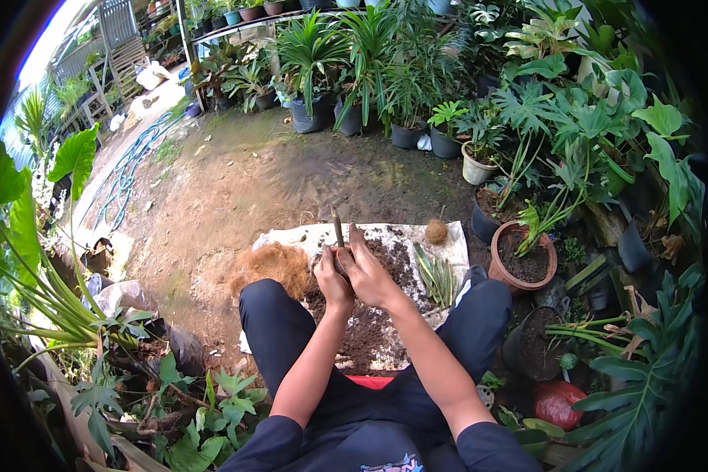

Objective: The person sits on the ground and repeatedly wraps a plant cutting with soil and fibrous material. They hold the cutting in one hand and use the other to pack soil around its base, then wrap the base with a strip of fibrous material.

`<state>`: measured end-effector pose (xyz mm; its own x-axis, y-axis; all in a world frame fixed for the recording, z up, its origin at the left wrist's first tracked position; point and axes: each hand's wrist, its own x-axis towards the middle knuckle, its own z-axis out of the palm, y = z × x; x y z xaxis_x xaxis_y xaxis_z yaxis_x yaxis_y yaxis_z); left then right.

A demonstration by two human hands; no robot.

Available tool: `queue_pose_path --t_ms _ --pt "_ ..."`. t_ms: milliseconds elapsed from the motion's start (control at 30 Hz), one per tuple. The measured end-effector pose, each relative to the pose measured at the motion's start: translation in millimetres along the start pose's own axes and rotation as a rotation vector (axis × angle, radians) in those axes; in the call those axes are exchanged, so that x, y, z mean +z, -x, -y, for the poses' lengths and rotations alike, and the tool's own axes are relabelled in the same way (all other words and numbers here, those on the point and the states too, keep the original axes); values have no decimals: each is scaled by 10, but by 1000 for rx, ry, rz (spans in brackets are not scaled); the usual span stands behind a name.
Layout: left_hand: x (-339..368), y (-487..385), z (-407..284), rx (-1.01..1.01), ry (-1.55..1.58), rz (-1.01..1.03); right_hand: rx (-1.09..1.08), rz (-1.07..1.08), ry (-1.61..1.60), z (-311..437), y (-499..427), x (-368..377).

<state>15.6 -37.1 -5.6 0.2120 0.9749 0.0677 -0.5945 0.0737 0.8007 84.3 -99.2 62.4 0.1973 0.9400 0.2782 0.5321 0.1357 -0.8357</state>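
Observation:
Both hands are cupped together above a white sheet [457,239] strewn with dark soil [360,339]. Between my left hand [333,277] and my right hand [369,268] is a dark clump, mostly hidden by the fingers and palms. A leaf cutting or stem [337,229] stands upright out of it. A loose heap of brown coconut fibre [277,268] lies at the sheet's left side. On the right lie several green leaf cuttings [435,277], and above them rests a fibre-wrapped ball [436,232] with a thin stem.
A terracotta-coloured pot [522,256] with soil and a plant stands right of the sheet. Potted plants [312,109] line the far side. A blue hose [127,171] lies on the ground at the upper left. Leafy plants [224,407] grow close at the lower left.

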Motion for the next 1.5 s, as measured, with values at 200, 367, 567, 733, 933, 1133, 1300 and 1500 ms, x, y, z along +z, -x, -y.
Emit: queue_pose_path --t_ms 200,367,567,733,933,1133,1300,1500 --pt "-167 -18 -225 -437 571 47 -68 528 827 1445 314 -442" --pt "-283 40 -225 -460 533 145 -770 56 730 2507 692 -405" --pt "-258 -38 -165 -458 470 185 -823 -63 838 2776 657 -227" --pt "-247 -85 -137 -429 427 185 -746 5 857 2817 685 -282" --pt "-255 -141 -124 -409 367 201 -695 56 837 2931 653 -334" --pt "-237 -110 -113 -398 456 206 -633 138 827 3118 744 -422" --pt "-188 -55 -110 -335 336 210 -501 279 777 3171 727 -532" --pt "-36 40 -83 -411 456 434 -450 246 671 2376 371 -505"
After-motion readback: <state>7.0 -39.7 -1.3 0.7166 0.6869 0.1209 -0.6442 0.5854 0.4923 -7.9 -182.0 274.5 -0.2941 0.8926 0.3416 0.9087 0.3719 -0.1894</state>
